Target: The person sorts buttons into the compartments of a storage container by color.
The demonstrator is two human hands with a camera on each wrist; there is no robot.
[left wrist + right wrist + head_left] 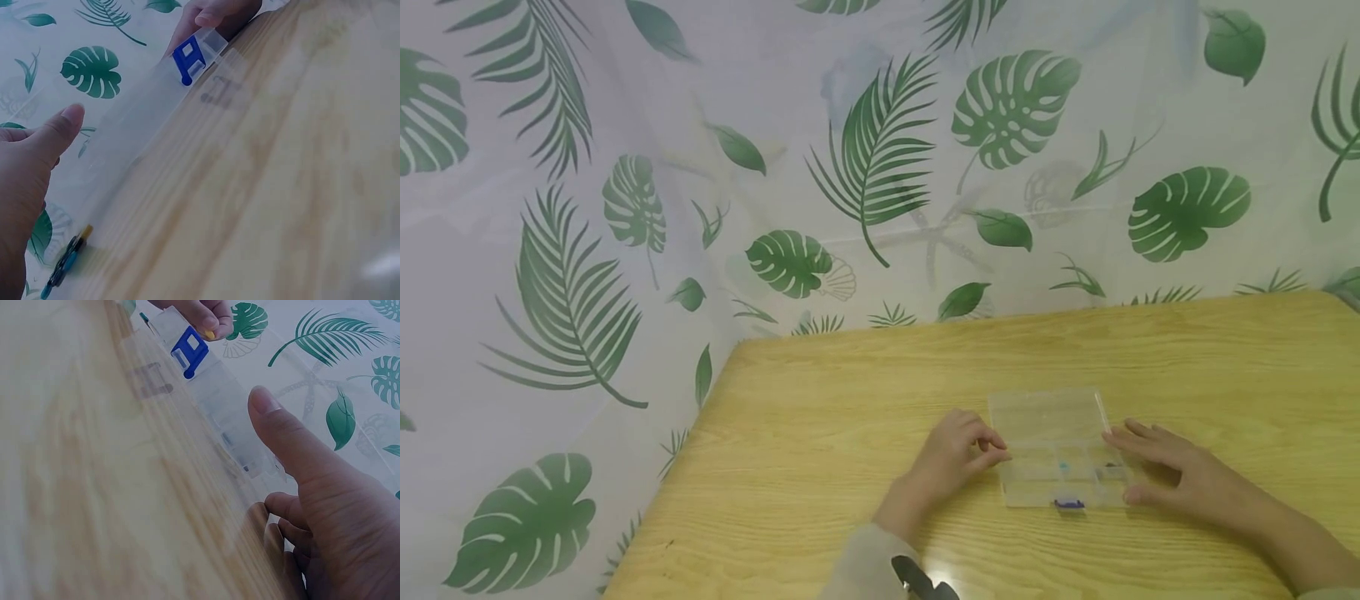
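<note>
A clear plastic compartment box [1030, 492] lies on the table with its transparent lid [1045, 414] folded back. Its blue latch [1069, 504] faces the near side. Small teal and dark pieces show in its compartments. At the left side, my left hand [958, 454] brings thumb and index fingertip together; in the right wrist view a small yellow piece [210, 335] shows between them, its kind unclear. My right hand [1195, 479] rests at the box's right side, fingers and thumb extended, fingertips at its edge.
A small teal, dark and yellow-tipped item [65, 262] lies by the box's left end in the left wrist view. The wood-grain table [790, 467] meets a leaf-patterned sheet [700, 208] at the back and left.
</note>
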